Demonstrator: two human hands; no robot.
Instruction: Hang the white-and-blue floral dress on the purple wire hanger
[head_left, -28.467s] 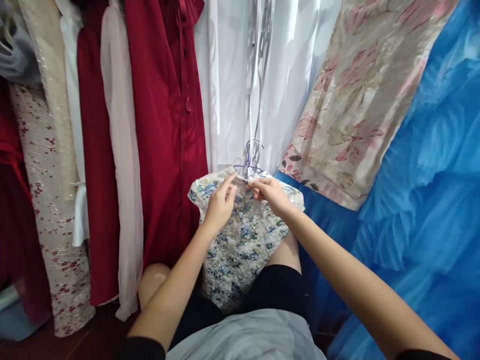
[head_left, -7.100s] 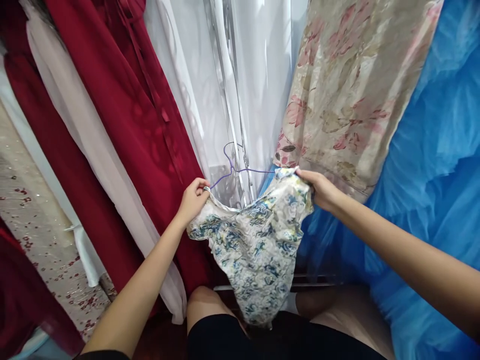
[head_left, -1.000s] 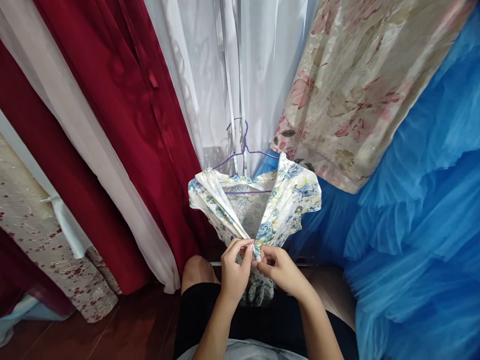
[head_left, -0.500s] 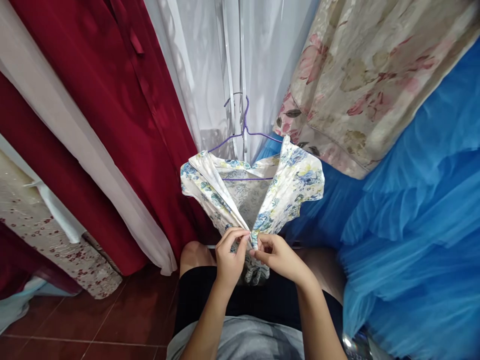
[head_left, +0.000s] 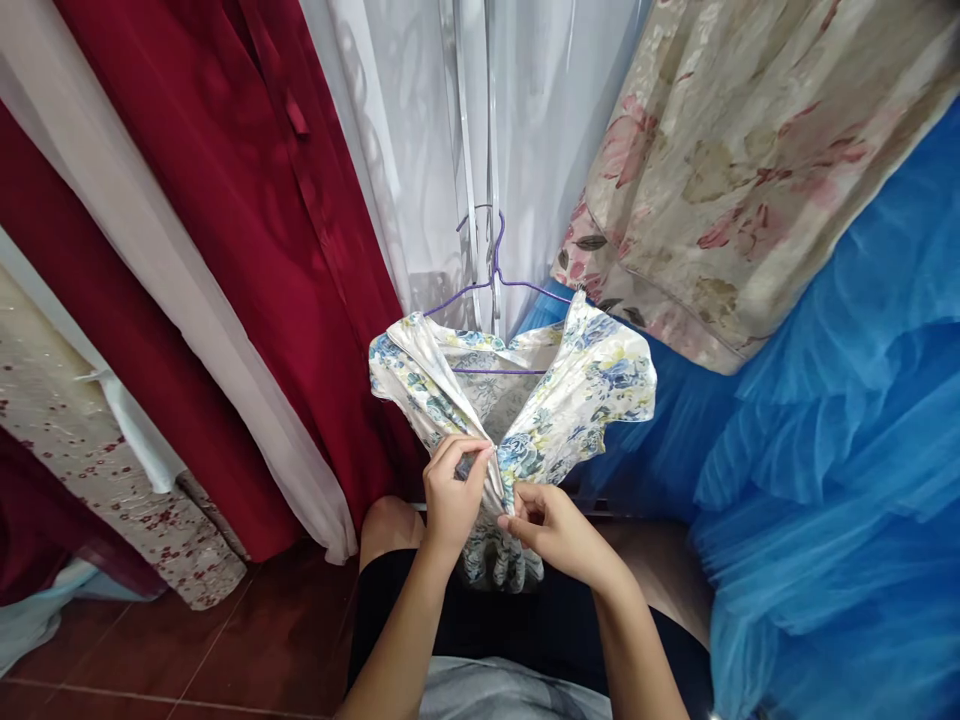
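A white garment with blue and yellow flowers [head_left: 611,370] hangs by its shoulders on a purple wire hanger [head_left: 499,268], its V-shaped front opening facing me. Near the bottom of the V, my left hand [head_left: 452,492] pinches the left edge of the opening between thumb and fingertips. Slightly lower and to the right, my right hand [head_left: 555,527] is closed on the front of the garment, thumb against bent fingers. The fastening between my fingers is too small to make out. Below my hands, the lower part of the garment gathers above my lap.
Dark red cloth [head_left: 300,250] and pale lengths hang on the left. Behind the hanger is white fabric [head_left: 540,130]. At the right hang a beige floral piece [head_left: 750,190] and blue tulle ruffles [head_left: 840,500]. Red-brown tiles [head_left: 247,640] cover the floor.
My left hand has slid up along the opening's edge, away from my right hand, so the gap between them is wider. The garment and surroundings sit slightly lower in view.
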